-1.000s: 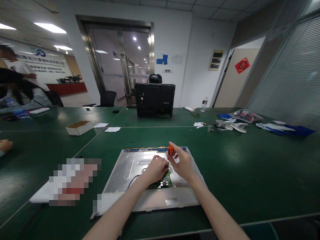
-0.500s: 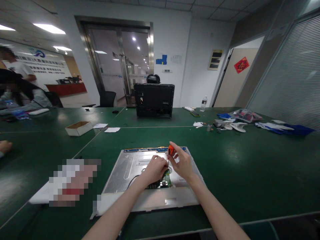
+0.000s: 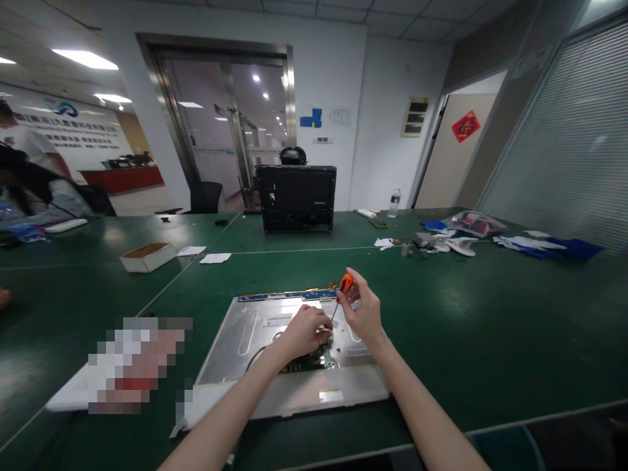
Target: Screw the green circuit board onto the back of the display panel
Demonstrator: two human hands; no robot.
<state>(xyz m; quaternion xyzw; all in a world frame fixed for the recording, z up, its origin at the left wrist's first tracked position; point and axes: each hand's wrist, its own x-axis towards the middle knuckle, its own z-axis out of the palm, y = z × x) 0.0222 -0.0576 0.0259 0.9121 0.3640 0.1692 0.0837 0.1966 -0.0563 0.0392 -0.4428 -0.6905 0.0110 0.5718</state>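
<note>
While the right hand (image 3: 364, 313) grips the orange-and-black handle of a screwdriver (image 3: 346, 283) between thumb and fingers, its thin shaft slants down and leftward toward the left hand (image 3: 305, 330). That hand is bent low beside the shaft's lower end; whether its fingers hold anything cannot be told. Beneath both hands lies a silver panel (image 3: 255, 327), flat on the green desk (image 3: 466, 340). A green board (image 3: 328, 362) shows on the panel just below the left hand, partly hidden by it, and a blue strip (image 3: 275, 297) runs along the far edge, beyond the fingers. Farther out, a black monitor (image 3: 297, 198) stands across the desk, a white box (image 3: 147, 259) sits to the left, and a bottle (image 3: 394, 203) stands at the far right.
</note>
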